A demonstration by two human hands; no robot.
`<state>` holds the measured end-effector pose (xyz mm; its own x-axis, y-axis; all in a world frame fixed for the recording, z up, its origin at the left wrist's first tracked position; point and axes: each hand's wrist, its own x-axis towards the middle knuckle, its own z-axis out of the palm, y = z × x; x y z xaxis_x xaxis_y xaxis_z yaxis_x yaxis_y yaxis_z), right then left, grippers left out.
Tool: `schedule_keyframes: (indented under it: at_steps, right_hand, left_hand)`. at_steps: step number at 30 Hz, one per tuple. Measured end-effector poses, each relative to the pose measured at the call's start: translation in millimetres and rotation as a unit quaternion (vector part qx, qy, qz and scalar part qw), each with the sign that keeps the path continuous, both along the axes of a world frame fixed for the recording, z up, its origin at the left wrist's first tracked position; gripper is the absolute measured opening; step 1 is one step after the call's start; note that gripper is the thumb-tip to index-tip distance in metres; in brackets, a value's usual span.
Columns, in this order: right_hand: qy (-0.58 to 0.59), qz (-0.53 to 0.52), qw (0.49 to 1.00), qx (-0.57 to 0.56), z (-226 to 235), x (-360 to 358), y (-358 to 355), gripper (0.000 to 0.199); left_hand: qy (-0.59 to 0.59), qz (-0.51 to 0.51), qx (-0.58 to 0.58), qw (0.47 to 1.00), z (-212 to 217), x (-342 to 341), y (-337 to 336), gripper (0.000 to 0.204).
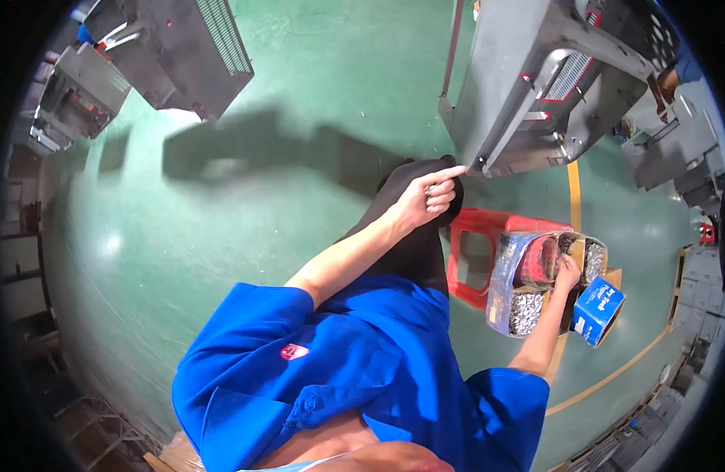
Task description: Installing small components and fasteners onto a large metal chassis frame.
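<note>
My left hand (427, 203) has its index finger stretched to the lower corner of a grey metal frame (492, 141) hanging at the upper right. Its other fingers curl in, with a small shiny spot among them too small to name. Down at the right, my right hand (567, 273) dips into a divided box (500, 287) lined with clear plastic. Its fingers are drawn together and the tips are partly hidden. Small silver metal parts (527, 312) fill some compartments, beside a round red container (538, 261). A blue carton (598, 311) stands against the box.
Under the box is a red plastic stool (467, 224). More grey metal housings (181, 55) hang at the upper left, casting shadows on the green floor (197, 228). A yellow line (574, 189) crosses the floor. Another person's hand (667, 82) shows at the far right; grey parts stack along that side.
</note>
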<state>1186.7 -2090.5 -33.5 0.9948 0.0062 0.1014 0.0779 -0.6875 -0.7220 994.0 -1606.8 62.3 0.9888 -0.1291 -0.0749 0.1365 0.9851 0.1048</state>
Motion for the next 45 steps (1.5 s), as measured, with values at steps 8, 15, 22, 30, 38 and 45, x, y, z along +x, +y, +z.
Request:
schedule_keyframes:
  at_steps: [8,15,22,30,38,45]
  right_hand:
    - [0.008,-0.010,1.000,-0.009,9,-6,16,0.019]
    - [0.014,-0.019,1.000,-0.015,4,-2,10,0.023]
    - [0.025,-0.037,0.999,0.027,-6,3,1,0.026]
    - [-0.017,-0.046,0.998,0.037,-11,1,-3,0.021]
    - [0.039,-0.034,0.996,-0.078,-7,0,-5,0.025]
    - [0.044,-0.010,0.997,-0.055,0,3,9,0.019]
  left_hand:
    - [-0.022,0.020,0.077,0.997,49,59,2,0.042]
    - [0.002,0.072,0.092,0.993,51,63,21,0.041]
    - [0.000,0.111,0.091,0.990,46,78,39,0.042]
    - [0.005,0.157,0.081,0.984,28,100,78,0.041]
    - [0.085,0.078,0.356,0.927,-9,106,57,0.041]
    - [0.065,0.033,0.698,0.712,-64,128,39,0.048]
